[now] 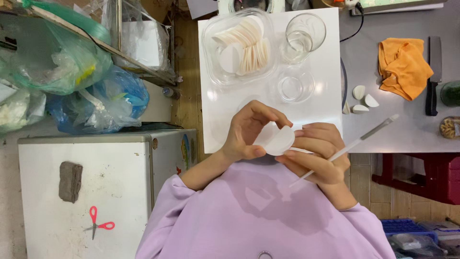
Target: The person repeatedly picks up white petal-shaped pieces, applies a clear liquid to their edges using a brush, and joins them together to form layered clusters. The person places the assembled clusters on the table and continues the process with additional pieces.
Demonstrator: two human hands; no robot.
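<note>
My left hand (247,132) grips a thin white round wafer (278,140) between thumb and fingers, close to my chest. My right hand (318,153) touches the wafer's right edge and holds a long thin white stick (357,141) that points up to the right. Both hands hover over the near edge of a white board (330,96). On the board's far side stands a clear plastic tub (211,62) with several white wafers (244,45) stacked on edge. I wear lilac sleeves.
A clear glass (304,36) and a clear round dish (296,87) stand on the board. On the grey table at right lie white wafer pieces (362,100), an orange cloth (404,66) and a cleaver (433,74). Plastic bags (72,62) and a white cabinet (81,192) with red scissors (98,223) are at left.
</note>
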